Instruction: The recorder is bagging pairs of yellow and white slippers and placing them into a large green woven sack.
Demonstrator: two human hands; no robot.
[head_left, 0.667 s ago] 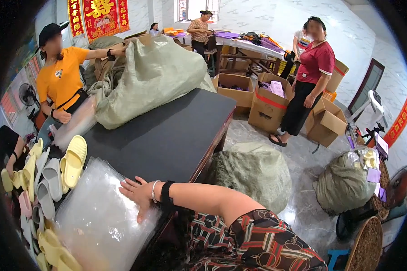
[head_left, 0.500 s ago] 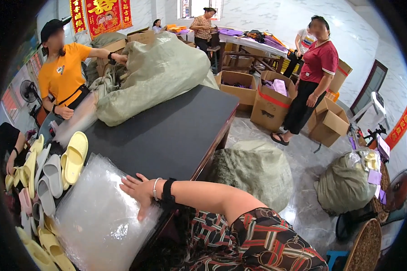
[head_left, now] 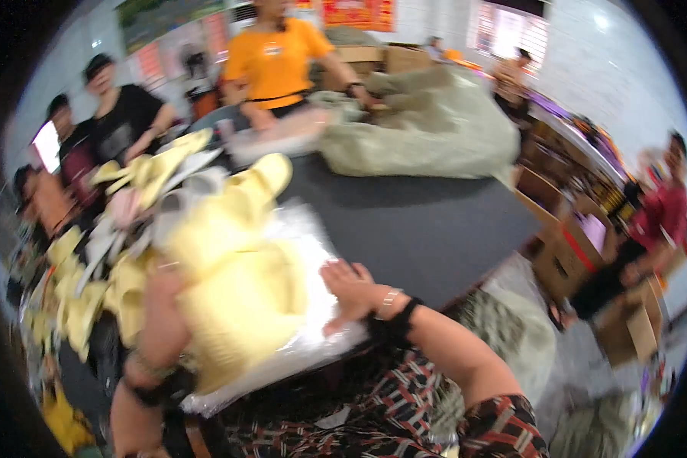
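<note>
Fingers of the right hand (head_left: 351,294) lie spread on the plastic sheet (head_left: 313,336); left hand (head_left: 164,305) seemingly grips the slipper (head_left: 237,290) just leftward, near the table (head_left: 420,221) edge

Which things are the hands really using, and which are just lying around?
In use:
- left hand lifting a yellow slipper
- right hand pressing flat on the clear plastic bags

Just lying about:
- heap of yellow and grey slippers at the left
- big grey-green sack across the dark table
- cardboard boxes on the floor
</note>
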